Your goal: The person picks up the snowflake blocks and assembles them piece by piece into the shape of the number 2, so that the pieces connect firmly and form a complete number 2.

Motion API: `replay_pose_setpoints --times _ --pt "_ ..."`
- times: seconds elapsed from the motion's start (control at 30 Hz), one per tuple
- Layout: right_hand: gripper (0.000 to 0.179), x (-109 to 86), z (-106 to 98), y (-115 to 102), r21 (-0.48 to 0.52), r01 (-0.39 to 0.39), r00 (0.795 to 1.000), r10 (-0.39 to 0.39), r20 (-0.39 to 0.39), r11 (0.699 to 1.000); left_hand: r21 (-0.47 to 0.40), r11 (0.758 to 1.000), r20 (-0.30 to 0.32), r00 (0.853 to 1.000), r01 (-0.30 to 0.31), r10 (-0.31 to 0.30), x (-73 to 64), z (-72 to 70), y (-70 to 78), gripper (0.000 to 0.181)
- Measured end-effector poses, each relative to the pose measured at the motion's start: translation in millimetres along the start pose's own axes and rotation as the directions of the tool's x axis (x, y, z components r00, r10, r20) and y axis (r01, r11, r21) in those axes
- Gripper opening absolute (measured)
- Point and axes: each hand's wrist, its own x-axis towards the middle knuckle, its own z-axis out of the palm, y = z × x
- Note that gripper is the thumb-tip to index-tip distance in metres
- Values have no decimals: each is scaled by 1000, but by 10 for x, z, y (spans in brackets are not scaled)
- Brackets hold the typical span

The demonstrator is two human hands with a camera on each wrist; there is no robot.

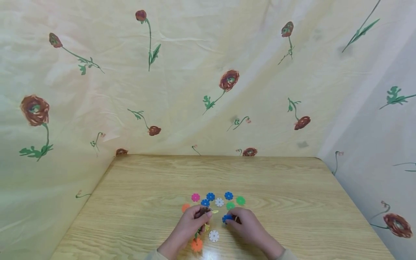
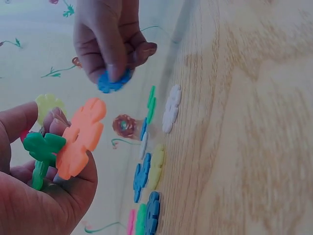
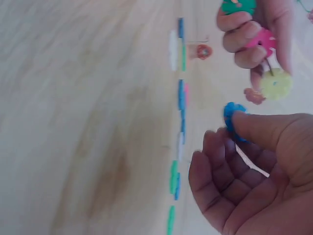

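In the left wrist view my left hand (image 2: 46, 191) holds several slotted plastic snowflake discs joined together. An orange disc (image 2: 82, 138) and a green disc (image 2: 44, 147) sit by its palm. The right wrist view shows a pink disc (image 3: 261, 43) against its curled fingers and a pale yellow disc (image 3: 276, 83) at the thumb end. My right hand (image 1: 248, 225) is a short way to the right, pinching a blue disc (image 3: 234, 117) between thumb and index finger. Its other fingers curl loosely. The blue disc is apart from the joined discs.
Loose discs lie on the wood-grain table (image 1: 139, 180) beyond my hands, among them a pink disc (image 1: 195, 197), a blue disc (image 1: 229, 195) and a light green disc (image 1: 240, 200). A white disc (image 1: 213, 236) lies between my forearms. A flower-printed cloth (image 1: 182, 90) hangs behind the table.
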Motion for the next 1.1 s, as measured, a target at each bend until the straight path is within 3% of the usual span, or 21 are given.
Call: replay_pose_setpoints --times 0.17,0.33,0.57,1.1 --pt "11 -36 -70 -71 173 6 1000 -11 27 985 16 1000 5 1000 -5 4 4 7 9 38" --pt "7 -74 -98 -143 241 57 998 -62 13 969 39 999 24 999 -27 26 -3 20 10 31" --pt "14 -104 -115 -185 215 65 998 -61 -22 974 57 998 30 999 -25 23 -12 24 1 32" --pt "22 -107 -93 -240 150 84 996 -84 -8 985 111 994 42 999 -2 -3 14 40 5 19"
